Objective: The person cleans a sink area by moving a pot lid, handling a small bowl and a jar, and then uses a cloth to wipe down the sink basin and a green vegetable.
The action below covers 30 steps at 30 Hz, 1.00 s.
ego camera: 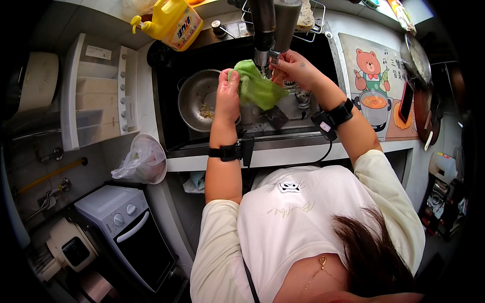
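Under the faucet (261, 55), over the sink (166, 146), I see a wet green cloth (259, 85) stretched out. My left hand (229, 89) grips its left edge between thumb and fingers. My right hand (293, 68) is beside the faucet spout, its fingers closed around something orange-brown (277, 75) that partly hides behind the cloth; whether it also holds the cloth's right edge, I cannot tell. Water seems to run at the spout. A metal pan (195, 100) with food scraps lies in the sink, left of the cloth. Dark pieces (276, 117) lie below the cloth.
Behind the sink stand a yellow detergent jug (183, 28) and a wire rack (320, 19) with a sponge (305, 17). A plastic drawer unit (102, 94) and a bag-lined bin (147, 159) are at left. On the right mat (363, 49) lies a phone (406, 100), near pans (416, 60).
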Available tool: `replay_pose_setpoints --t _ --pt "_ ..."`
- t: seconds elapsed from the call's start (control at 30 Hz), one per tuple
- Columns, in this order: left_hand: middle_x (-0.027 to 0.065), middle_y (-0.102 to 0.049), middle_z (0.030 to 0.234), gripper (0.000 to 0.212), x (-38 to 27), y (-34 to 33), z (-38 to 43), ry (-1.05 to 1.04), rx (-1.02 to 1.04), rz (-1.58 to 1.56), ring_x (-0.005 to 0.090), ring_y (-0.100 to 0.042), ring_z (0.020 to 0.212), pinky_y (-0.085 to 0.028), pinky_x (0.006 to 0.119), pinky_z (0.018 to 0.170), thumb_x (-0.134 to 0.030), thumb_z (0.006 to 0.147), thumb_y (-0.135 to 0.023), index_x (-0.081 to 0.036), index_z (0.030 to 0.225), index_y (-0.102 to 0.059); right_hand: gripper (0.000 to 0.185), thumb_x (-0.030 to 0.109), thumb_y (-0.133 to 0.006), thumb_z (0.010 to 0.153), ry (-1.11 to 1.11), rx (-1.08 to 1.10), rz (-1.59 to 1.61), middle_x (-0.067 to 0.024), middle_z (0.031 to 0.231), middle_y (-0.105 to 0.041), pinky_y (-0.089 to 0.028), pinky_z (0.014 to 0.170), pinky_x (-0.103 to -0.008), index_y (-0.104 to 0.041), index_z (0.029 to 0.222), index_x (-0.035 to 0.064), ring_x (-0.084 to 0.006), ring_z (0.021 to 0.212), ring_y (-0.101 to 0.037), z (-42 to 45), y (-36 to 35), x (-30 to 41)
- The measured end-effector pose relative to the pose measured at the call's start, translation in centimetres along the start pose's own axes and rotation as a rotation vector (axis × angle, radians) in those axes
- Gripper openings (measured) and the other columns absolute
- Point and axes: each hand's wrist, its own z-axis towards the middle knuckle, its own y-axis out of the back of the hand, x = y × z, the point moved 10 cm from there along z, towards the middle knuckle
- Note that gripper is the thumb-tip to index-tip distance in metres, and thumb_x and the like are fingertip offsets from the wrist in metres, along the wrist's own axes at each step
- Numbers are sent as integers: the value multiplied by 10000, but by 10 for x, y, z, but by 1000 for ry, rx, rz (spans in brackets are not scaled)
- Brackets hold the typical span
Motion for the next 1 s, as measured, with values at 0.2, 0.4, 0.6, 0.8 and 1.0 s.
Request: replay_pose_setpoints --t 0.2,0.4,0.6,0.8,1.0 --pt "21 -529 988 252 2 8 -5 -6 -64 17 111 -514 855 -439 247 746 -288 943 -415 -103 1113 -419 256 261 -567 867 18 122 91 -31 873 -548 -419 571 -218 -536 1029 64 -56 628 -460 -6 -17 0" --pt "19 -494 1029 369 25 -1 -5 -42 19 81 99 -489 919 -420 235 786 -37 816 -564 -97 1140 -400 199 215 -558 870 911 -299 -863 -58 742 -538 -432 533 -250 -576 841 19 -124 549 -514 -39 -32 66" --pt "50 -492 1061 375 3 -33 -8 -407 10 824 139 -476 987 -392 273 862 -59 762 -615 -63 1093 -438 204 195 -521 893 131 -8 246 -99 774 -570 -463 590 -227 -502 947 0 -146 608 -552 -7 -35 11" --pt "34 -523 1030 249 8 -31 -3 -188 64 257 131 -481 1001 -371 248 883 -32 839 -445 -43 1087 -465 333 167 -537 873 89 -88 419 -108 881 -562 -483 745 -281 -414 1122 -16 -205 817 -583 -8 -16 6" --pt "61 -548 1067 191 1 -33 1 -107 110 111 135 -504 993 -382 261 900 -84 905 -400 -28 1046 -517 447 84 -593 747 308 188 -423 -107 996 -568 -416 847 -283 -474 1175 26 -192 927 -532 -12 -33 1"
